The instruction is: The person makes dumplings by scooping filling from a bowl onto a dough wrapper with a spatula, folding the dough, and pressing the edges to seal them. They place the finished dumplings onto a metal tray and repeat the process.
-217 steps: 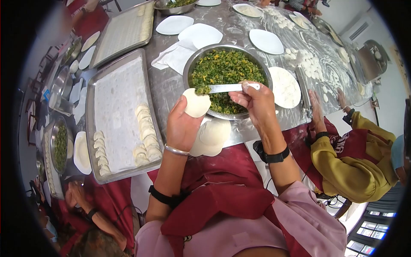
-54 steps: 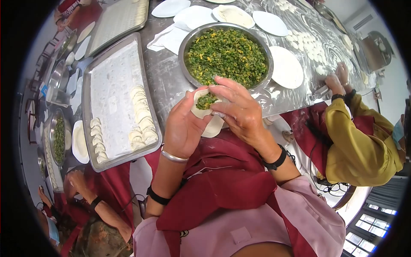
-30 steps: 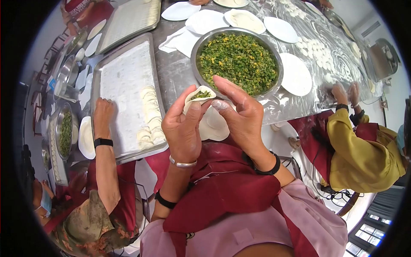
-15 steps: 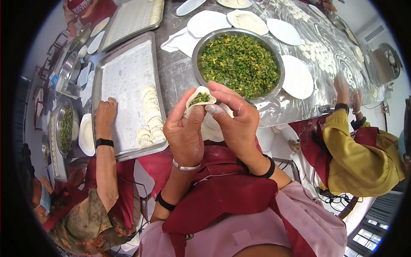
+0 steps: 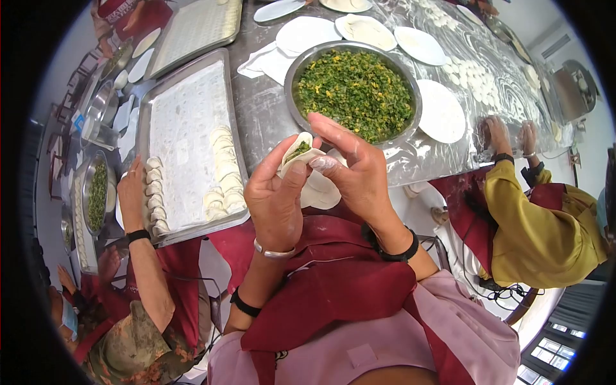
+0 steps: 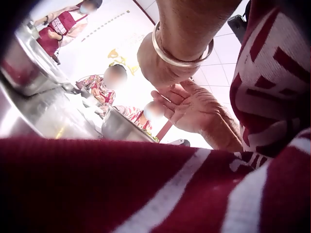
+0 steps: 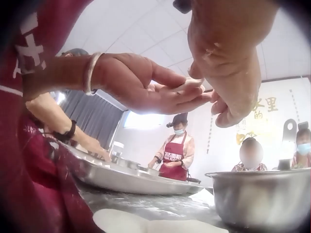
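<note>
A half-folded dumpling (image 5: 299, 151), its pale wrapper curved up around green filling, sits between my two hands, close in front of the steel bowl (image 5: 290, 106). My left hand (image 5: 276, 199) holds it from the left, thumb in front and fingers behind. At its right edge, the floury thumb and fingers of my right hand (image 5: 359, 176) pinch the wrapper. Chopped greens with yellow bits (image 5: 359, 93) fill the bowl. Below my hands, loose round wrappers (image 5: 321, 192) lie at the table edge. The right wrist view shows both hands (image 7: 129, 82) meeting above the table, the dumpling mostly covered by fingers.
Left of me stands a papered metal tray (image 5: 186, 109) with rows of folded dumplings (image 5: 224, 167). A neighbour's hand (image 5: 131, 192) is at its left side. White plates (image 5: 443, 112) surround the bowl. Another person's hands (image 5: 497, 135) work on the floured table at right.
Earlier my right hand held a flat spatula putting filling on the flat wrapper. Both hands now hold the wrapper, folded up around the filling. The neighbour's hand has shifted left, uncovering a dumpling row.
</note>
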Motion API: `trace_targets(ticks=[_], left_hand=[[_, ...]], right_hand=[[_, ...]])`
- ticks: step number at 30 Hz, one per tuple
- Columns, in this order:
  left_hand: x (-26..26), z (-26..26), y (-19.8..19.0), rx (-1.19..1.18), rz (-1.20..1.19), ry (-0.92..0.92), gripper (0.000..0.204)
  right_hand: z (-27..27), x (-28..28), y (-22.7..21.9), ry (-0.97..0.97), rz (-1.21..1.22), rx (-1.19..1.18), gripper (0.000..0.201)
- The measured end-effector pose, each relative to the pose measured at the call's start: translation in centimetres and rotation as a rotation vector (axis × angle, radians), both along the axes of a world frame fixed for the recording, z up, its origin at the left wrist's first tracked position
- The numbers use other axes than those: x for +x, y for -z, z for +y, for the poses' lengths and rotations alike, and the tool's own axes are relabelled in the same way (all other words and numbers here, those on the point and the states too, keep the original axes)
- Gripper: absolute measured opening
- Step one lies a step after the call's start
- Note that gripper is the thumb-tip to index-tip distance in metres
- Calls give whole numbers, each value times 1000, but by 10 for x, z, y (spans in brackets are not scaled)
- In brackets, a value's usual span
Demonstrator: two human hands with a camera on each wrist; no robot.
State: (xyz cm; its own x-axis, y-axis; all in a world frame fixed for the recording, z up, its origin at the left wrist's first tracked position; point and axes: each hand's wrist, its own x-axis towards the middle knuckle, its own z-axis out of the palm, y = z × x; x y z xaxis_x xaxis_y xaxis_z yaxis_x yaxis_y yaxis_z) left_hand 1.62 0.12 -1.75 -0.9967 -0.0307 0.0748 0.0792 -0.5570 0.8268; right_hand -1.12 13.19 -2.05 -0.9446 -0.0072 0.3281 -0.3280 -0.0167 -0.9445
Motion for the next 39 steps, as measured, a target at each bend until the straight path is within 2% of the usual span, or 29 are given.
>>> trace_targets(ticks=[3, 6, 12, 17, 23, 24, 27, 30, 34, 35, 38, 39], left_hand=[[0, -1, 2, 10, 18, 23, 41], [3, -1, 3, 26, -14, -4, 42], [5, -3, 0, -85, -14, -58, 37], [5, -4, 1, -146, -20, -37, 32], [6, -4, -1, -47, -42, -37, 30], [7, -5, -1, -92, -61, -28, 30], [7, -7, 0, -188, -86, 7, 31], [7, -11, 5, -228, -92, 42, 31], [7, -12, 2, -238, -89, 106, 33], [8, -12, 0, -230, -82, 125, 34], [9, -12, 0, -234, -69, 170, 37], [9, -12, 1, -238, -65, 182, 38]], right_hand=[[-4, 1, 4, -81, -69, -213, 24], [-9, 5, 3, -61, -94, -261, 19], [-8, 1, 8, 12, 213, -57, 12], [-2, 3, 11, -10, 209, -8, 12], [-2, 8, 9, 17, 97, 28, 13], [-3, 9, 9, 22, 94, 22, 13], [-4, 8, 15, 54, 197, 53, 15], [3, 6, 15, 40, 305, 184, 18], [11, 7, 12, 4, 282, 231, 30], [12, 10, 6, 8, 222, 240, 41], [17, 13, -1, -134, -1, 139, 43], [18, 12, 1, -136, 42, 145, 40]])
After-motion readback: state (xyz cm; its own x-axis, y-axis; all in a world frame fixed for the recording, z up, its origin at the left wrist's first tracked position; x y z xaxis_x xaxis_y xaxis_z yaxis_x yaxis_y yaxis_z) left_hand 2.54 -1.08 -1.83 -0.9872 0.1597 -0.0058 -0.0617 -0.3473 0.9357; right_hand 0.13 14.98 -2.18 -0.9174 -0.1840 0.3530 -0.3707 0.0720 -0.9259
